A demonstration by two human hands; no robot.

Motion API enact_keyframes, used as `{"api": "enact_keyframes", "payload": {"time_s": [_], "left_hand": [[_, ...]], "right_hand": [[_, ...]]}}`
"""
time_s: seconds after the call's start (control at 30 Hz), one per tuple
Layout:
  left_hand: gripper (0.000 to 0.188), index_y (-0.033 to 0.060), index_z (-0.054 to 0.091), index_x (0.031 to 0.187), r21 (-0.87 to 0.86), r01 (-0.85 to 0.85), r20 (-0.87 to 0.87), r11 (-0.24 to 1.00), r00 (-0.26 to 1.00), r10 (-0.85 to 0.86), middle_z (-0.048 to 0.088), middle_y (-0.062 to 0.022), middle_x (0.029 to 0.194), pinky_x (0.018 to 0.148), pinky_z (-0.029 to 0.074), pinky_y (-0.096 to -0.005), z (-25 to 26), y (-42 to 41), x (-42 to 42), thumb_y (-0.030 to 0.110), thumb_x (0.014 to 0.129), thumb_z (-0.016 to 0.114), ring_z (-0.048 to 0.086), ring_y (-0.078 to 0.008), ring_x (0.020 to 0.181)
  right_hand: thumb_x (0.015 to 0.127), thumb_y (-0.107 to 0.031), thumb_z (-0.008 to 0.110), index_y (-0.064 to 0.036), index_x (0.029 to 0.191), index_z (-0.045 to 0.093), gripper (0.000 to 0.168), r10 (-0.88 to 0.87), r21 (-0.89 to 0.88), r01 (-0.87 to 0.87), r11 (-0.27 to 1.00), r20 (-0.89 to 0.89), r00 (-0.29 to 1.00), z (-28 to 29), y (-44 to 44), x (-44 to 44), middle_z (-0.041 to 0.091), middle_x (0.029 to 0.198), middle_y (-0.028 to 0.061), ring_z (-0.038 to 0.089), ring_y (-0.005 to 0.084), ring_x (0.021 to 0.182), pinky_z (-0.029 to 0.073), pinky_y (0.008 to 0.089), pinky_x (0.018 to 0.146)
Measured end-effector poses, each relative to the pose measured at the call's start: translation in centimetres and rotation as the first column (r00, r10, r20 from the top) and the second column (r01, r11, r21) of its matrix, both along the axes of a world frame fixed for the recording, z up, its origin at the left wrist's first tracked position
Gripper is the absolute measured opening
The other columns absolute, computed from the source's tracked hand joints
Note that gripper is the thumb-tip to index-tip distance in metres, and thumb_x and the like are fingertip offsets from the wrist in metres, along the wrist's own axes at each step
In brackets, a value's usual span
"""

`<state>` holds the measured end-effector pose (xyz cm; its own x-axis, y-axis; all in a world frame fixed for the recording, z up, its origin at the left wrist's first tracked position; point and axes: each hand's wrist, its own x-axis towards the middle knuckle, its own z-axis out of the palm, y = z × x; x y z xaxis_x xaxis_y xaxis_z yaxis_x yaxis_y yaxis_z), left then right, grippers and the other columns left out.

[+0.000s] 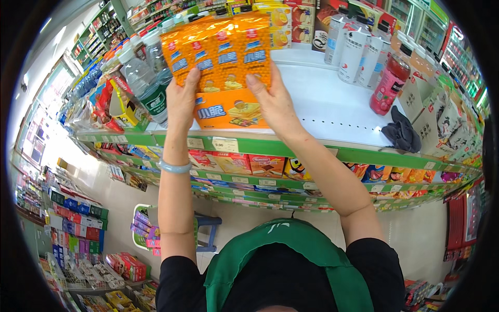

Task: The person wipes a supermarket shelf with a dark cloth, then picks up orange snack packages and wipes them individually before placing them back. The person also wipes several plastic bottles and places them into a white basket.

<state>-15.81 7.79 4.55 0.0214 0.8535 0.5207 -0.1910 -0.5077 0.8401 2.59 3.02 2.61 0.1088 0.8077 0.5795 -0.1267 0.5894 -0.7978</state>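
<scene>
An orange open-topped cardboard display box stands in front of me at the white top shelf, its lower edge over the shelf's front. Several shiny orange snack packets fill it upright and rise well above its front panel. My left hand grips the left side, with the thumb over the front of the packets. On the opposite side my right hand holds on in the same way. The fingers of both hands are largely hidden behind the packets and box. A pale blue bangle circles my left wrist.
Clear water bottles crowd the left. To the right are white bottles, a pink drink bottle and a crumpled dark cloth. Boxed snacks line the shelf below. A basket and a blue stool stand low behind.
</scene>
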Motion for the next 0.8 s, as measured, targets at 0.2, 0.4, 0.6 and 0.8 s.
{"api": "enact_keyframes", "payload": {"time_s": [0.2, 0.4, 0.6, 0.8], "left_hand": [[0.036, -0.0023, 0.061, 0.103, 0.107, -0.312, -0.079, 0.944, 0.944, 0.321, 0.066, -0.0054, 0.094, 0.074, 0.045, -0.0239, -0.2, -1.2, 2.1, 0.029, 0.087, 0.066, 0.055, -0.0094, 0.082], [0.037, -0.002, 0.052, 0.115, 0.227, -0.369, -0.104, 0.901, 0.911, 0.399, 0.061, -0.0075, 0.101, 0.078, 0.045, -0.0252, -1.2, -1.3, 0.6, 0.025, 0.09, 0.062, 0.055, -0.0119, 0.089], [0.058, -0.0067, 0.028, 0.135, 0.31, -0.408, -0.047, 0.859, 0.896, 0.442, 0.044, -0.0162, 0.128, 0.093, 0.041, -0.0311, -1.8, -4.3, 3.7, 0.018, 0.092, 0.059, 0.048, -0.0201, 0.112], [0.062, -0.0048, 0.029, 0.136, 0.717, -0.443, -0.071, 0.538, 0.722, 0.689, 0.034, -0.0204, 0.137, 0.104, 0.03, -0.0433, -2.5, -9.5, 9.5, 0.015, 0.087, 0.062, 0.037, -0.0322, 0.125]], "right_hand": [[0.09, -0.022, 0.061, 0.002, 0.135, 0.032, 0.058, 0.11, -0.127, -0.117, 0.985, -0.058, 0.992, 1.2, -1.4, 1.3, 0.05, 0.126, 0.0131, 0.049, 0.0162, 0.114, 0.041, 0.0303, 0.096], [0.09, -0.029, 0.061, 0.002, 0.141, 0.024, 0.071, 0.049, 0.043, -0.048, 0.998, -0.031, 0.998, 0.1, -0.1, 0.3, 0.046, 0.131, 0.0145, 0.046, 0.0189, 0.119, 0.037, 0.03, 0.101], [0.083, -0.035, 0.067, 0.008, 0.138, 0.024, 0.082, -0.186, -0.04, 0.196, 0.98, 0.182, 0.966, -0.4, -2.5, 2.4, 0.033, 0.139, 0.028, 0.032, 0.0364, 0.132, 0.029, 0.0394, 0.107], [0.082, -0.027, 0.069, -0.001, 0.134, 0.041, 0.064, -0.54, 0.245, 0.506, 0.827, 0.599, 0.592, -0.5, -10.4, 10.2, 0.039, 0.14, 0.0187, 0.034, 0.0306, 0.132, 0.027, 0.0383, 0.109]]}}
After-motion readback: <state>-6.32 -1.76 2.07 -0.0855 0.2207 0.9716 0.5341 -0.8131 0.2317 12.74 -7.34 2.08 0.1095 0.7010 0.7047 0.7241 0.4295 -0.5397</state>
